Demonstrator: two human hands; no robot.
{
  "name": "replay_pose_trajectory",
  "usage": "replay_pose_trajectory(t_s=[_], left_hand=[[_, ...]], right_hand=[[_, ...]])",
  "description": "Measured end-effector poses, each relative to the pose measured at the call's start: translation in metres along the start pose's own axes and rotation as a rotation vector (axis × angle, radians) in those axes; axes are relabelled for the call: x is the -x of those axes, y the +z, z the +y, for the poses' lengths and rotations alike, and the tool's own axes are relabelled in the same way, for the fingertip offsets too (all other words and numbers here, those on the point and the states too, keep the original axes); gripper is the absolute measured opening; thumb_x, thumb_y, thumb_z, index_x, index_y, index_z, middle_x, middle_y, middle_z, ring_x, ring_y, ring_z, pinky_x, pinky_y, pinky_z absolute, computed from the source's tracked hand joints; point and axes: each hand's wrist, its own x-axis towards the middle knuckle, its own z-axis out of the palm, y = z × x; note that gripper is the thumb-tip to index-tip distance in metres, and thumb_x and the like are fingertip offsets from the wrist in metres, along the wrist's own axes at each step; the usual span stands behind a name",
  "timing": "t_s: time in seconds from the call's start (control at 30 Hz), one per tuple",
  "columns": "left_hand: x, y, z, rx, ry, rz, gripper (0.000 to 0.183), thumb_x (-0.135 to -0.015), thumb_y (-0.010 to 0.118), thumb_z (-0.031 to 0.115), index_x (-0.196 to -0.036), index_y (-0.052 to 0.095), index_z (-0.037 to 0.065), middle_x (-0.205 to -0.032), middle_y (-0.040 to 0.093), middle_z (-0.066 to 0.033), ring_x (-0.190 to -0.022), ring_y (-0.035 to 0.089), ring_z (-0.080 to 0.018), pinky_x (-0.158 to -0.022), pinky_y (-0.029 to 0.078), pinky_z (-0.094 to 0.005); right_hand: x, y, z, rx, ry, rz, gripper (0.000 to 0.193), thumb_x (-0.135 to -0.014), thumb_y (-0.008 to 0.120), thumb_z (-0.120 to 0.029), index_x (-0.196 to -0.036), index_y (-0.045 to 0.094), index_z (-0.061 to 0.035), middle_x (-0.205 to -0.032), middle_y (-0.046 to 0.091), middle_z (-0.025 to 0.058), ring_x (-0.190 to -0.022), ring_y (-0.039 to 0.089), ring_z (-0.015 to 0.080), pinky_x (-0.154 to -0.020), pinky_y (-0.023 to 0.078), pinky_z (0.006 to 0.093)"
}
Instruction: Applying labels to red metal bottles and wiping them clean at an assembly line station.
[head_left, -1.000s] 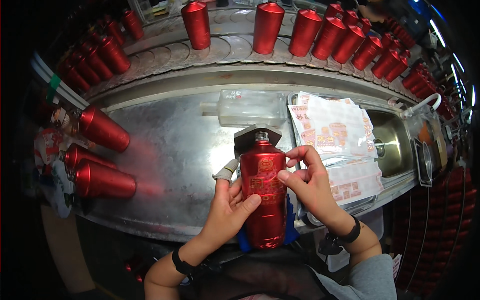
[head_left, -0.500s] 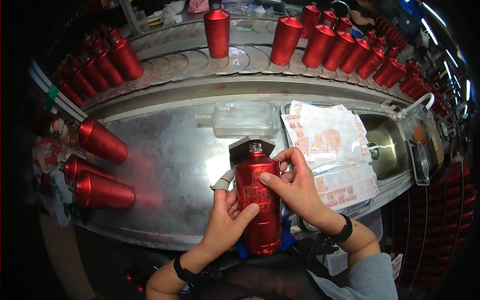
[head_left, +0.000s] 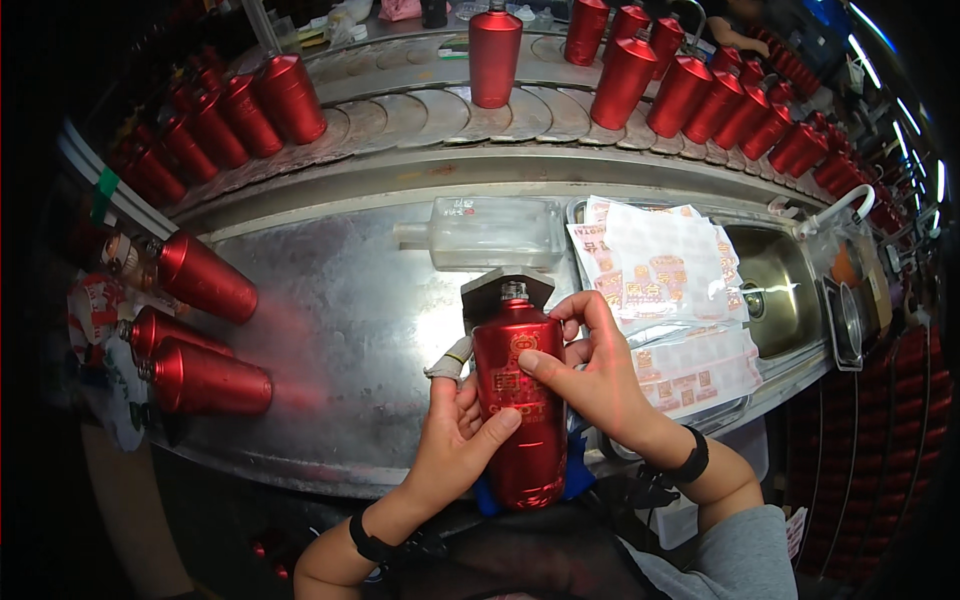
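Note:
A shiny red bottle with gold print leans in front of me, its neck pointing away from me against a dark angular rest. My left hand is closed around its left side, thumb on the front; a pale cover with a yellow band sits on one fingertip. At the upper right side, my right hand grips the same bottle, with the thumb pressed on the gold print and the fingers bent at its shoulder. A blue cloth shows beneath the bottle.
Red bottles stand along a curved plate conveyor. Three more red bottles lie at the left of the metal table. A clear glass bottle, label sheets and a sink lie beyond. Another person's arm shows far right.
The bottles on the conveyor have shifted to the right. Both my hands and the bottle between them have stayed almost in place.

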Motion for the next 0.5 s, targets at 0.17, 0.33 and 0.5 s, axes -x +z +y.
replay_pose_trajectory(t_s=[0.17,0.33,0.5], left_hand=[[-0.001,-0.005,0.002,-0.008,0.012,0.0,0.081,-0.093,0.063,0.009,-0.151,0.006,0.005,-0.144,0.04,-0.0226,-0.128,0.05,-0.0232,-0.106,0.042,-0.0366],[-0.003,-0.008,0.0,-0.015,0.03,0.004,0.081,-0.093,0.062,0.01,-0.152,0.006,0.005,-0.143,0.042,-0.0226,-0.127,0.05,-0.0244,-0.105,0.043,-0.0382],[-0.002,-0.009,-0.002,-0.007,0.024,0.015,0.082,-0.093,0.062,0.011,-0.152,0.005,0.005,-0.142,0.043,-0.0219,-0.126,0.051,-0.0238,-0.105,0.043,-0.0382]], right_hand=[[-0.004,0.005,0.002,0.03,0.002,0.023,0.048,-0.08,0.081,-0.02,-0.107,0.046,-0.0007,-0.096,0.042,0.0039,-0.082,0.043,0.0072,-0.067,0.044,0.0209],[-0.007,0.009,0.008,0.078,-0.01,0.035,0.047,-0.08,0.08,-0.022,-0.105,0.047,-0.001,-0.092,0.043,0.003,-0.079,0.042,0.0075,-0.066,0.043,0.0226],[-0.009,0.012,0.009,0.101,-0.024,0.056,0.045,-0.08,0.08,-0.022,-0.104,0.048,-0.0011,-0.089,0.045,0.0028,-0.077,0.041,0.0077,-0.064,0.041,0.0235]])
